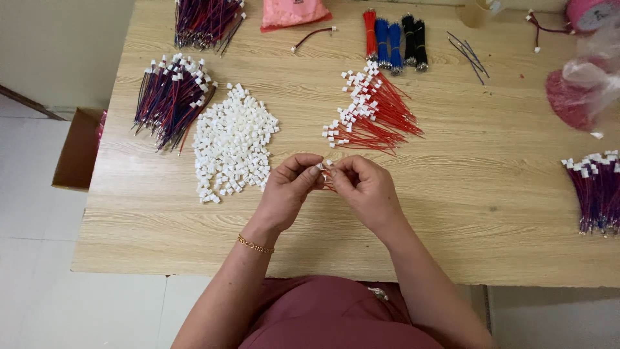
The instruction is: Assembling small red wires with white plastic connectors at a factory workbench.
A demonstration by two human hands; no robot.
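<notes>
My left hand (289,189) and my right hand (365,186) meet over the middle of the wooden table (452,213), fingertips pinched together. Between them is a small white plastic connector (322,166) and a short red wire (329,181) that runs under my right fingers. Just left of my left hand lies a heap of white connector housings (232,143). Beyond my hands, a fan of red wires with white connectors (373,111) rests on the table.
Bundles of purple and red wires lie at the far left (169,98), top left (206,21) and right edge (597,187). Tied red, blue and black wire bundles (394,35) sit at the back. A pink bag (294,13) and a cardboard box (79,148) on the floor are nearby.
</notes>
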